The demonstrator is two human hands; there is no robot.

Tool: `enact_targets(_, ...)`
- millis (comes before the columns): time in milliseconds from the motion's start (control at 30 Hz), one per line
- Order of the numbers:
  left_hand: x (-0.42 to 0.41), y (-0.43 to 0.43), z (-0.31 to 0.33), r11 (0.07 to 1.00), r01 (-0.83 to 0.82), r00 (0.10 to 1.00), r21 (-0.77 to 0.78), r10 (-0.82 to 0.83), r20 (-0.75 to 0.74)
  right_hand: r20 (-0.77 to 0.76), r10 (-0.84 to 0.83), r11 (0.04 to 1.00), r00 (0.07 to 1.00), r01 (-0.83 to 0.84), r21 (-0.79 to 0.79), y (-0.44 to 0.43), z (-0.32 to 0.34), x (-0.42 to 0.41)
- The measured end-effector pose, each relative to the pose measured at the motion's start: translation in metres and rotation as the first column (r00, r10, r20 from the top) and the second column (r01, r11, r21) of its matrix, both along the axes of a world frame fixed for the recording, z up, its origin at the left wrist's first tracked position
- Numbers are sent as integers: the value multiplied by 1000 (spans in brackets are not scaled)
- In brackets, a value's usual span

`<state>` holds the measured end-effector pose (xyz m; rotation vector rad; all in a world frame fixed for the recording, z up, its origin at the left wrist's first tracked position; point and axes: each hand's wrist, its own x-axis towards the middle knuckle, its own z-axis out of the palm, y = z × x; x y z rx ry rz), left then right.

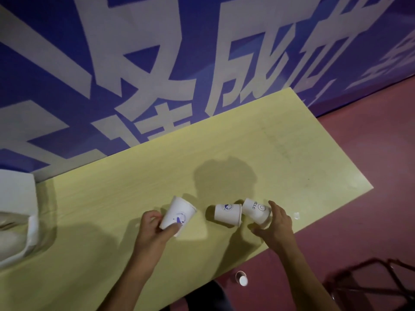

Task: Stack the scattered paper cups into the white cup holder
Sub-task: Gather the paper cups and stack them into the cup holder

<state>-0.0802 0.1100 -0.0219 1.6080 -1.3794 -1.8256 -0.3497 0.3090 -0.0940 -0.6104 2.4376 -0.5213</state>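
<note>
My left hand [155,230] grips a white paper cup with a blue logo [178,213], tilted just above the yellow table [258,151]. A second white cup with a blue logo [228,214] lies on its side in the middle. Touching its right end is a tilted white cup with black lettering [256,209], and my right hand [277,223] curls around its lower end. One more cup [241,279] lies on the red floor below the table's near edge. No white cup holder can be made out for certain.
A white box or bag [18,212] sits at the table's left end. Behind the table rises a blue wall with large white characters [157,63]. A small clear scrap [296,216] lies near the right edge. A dark metal chair frame [370,283] stands on the floor at lower right.
</note>
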Motion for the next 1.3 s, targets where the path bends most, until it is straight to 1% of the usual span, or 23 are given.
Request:
enact_targets(67,13,-4,9,994,-75,989,83,84,-118,5,-27,1000,1000,27,-1,1,-7,-1)
enact_targets(133,25,-7,10,990,-102,981,100,117,-156,5,-72,997,997,72,-25,3,-10,-1)
enact_targets(233,43,-11,7,995,-80,985,65,89,-149,2,-139,985,990,139,-100,3,1,1)
enact_targets(300,55,-14,9,999,-47,988,23,50,-146,-26,-171,975,985,166,-146,2,16,6)
enact_targets(400,70,-19,17,999,4,985,-52,-13,-173,-63,-201,943,978,175,-283,-11,48,24)
enact_targets(467,85,-26,21,995,30,981,-98,-48,-190,-63,-162,924,985,129,-360,-33,74,50)
enact_targets(567,116,-40,26,991,36,976,-129,-63,-210,-66,-51,903,996,17,-430,-76,105,102)
enact_targets(700,181,-63,37,987,11,978,-160,-44,-205,-83,72,871,994,-103,-480,-138,119,185)
enact_targets(800,240,-81,44,974,-28,987,-223,-9,-163,-91,183,839,979,-204,-504,-180,124,249)
enact_targets(900,291,-101,48,950,-33,996,-312,6,-87,-76,273,813,959,-272,-515,-216,131,305)
enact_targets(1033,349,-129,49,879,-63,995,-472,92,40,-67,350,775,934,-329,-539,-257,131,371)
enact_targets(1100,370,-145,47,842,-64,989,-536,125,78,-66,371,762,926,-344,-549,-272,131,397)
enact_targets(1200,388,-170,40,780,-13,981,-625,130,143,-63,386,753,920,-354,-554,-289,133,424)
enact_targets(1300,396,-190,25,727,84,962,-681,120,246,-43,378,753,925,-334,-567,-301,135,440)
